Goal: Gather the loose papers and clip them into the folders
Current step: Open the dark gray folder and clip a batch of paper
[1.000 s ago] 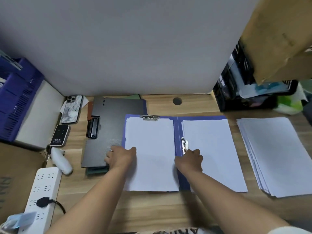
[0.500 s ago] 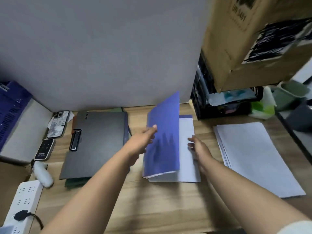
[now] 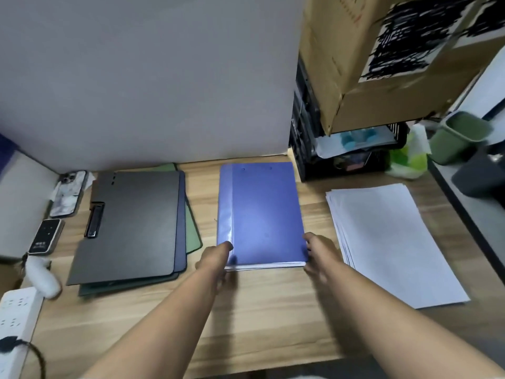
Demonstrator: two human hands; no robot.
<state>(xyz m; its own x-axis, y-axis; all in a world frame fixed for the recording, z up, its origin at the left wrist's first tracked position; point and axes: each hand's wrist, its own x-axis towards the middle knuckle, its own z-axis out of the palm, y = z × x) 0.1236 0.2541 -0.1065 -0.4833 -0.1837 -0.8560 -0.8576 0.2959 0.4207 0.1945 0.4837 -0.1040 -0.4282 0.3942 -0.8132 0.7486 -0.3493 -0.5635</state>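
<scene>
A blue folder (image 3: 262,214) lies closed in the middle of the wooden desk (image 3: 259,318), with white sheet edges showing along its near edge. My left hand (image 3: 214,259) grips its near left corner, thumb on the cover. My right hand (image 3: 321,255) holds its near right corner, thumb on top, fingers under the edge. A stack of loose white papers (image 3: 390,242) lies to the right. A dark grey folder (image 3: 128,225) with a black clip tops a pile of dark blue and green folders on the left.
Two phones (image 3: 67,194) and a white power strip (image 3: 16,324) lie along the left edge. A black crate (image 3: 308,149) stands at the back right under a cardboard box (image 3: 382,56). A grey partition (image 3: 150,77) closes the back. A green bin (image 3: 461,136) sits far right.
The blue folder lay open with papers clipped on both sides; my left hand swung its left cover over to the right, and now it is closed with both hands at its near corners.
</scene>
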